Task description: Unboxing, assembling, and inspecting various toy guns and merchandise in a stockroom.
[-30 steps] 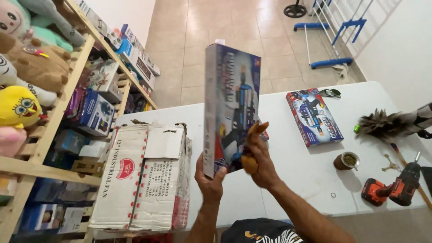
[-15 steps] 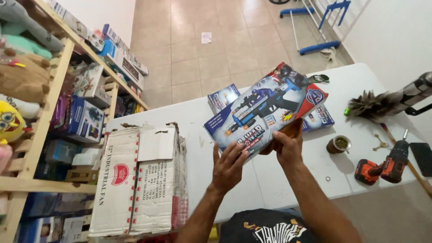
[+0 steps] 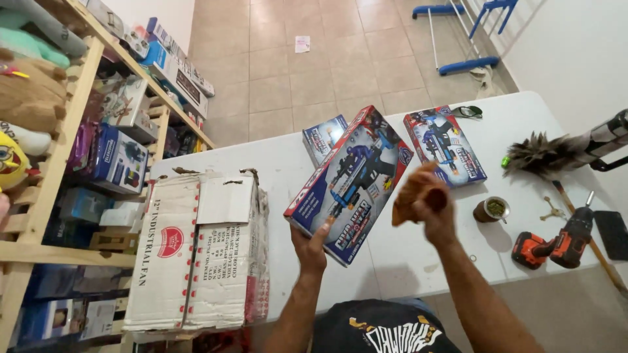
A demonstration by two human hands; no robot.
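My left hand (image 3: 310, 246) holds a blue and red toy box (image 3: 352, 181) by its near bottom corner, tilted above the white table (image 3: 281, 163). The box front shows a blue toy gun. My right hand (image 3: 433, 208) is just right of the box, closed on an orange-brown cloth (image 3: 412, 193) and blurred with motion. It does not touch the box. A second matching toy box (image 3: 445, 145) lies flat on the table behind my right hand. A third box (image 3: 323, 135) is partly hidden behind the held one.
A worn white cardboard carton (image 3: 199, 248) lies at the table's left. A small cup (image 3: 491, 210), an orange drill (image 3: 556, 243), a feather duster (image 3: 556, 153), keys (image 3: 551, 210) and a black phone (image 3: 611, 234) sit at the right. Wooden shelves (image 3: 52, 196) with toys stand left.
The box went from upright to tilted and flatter. My right hand has let go of its edge and moved off to the right with the cloth.
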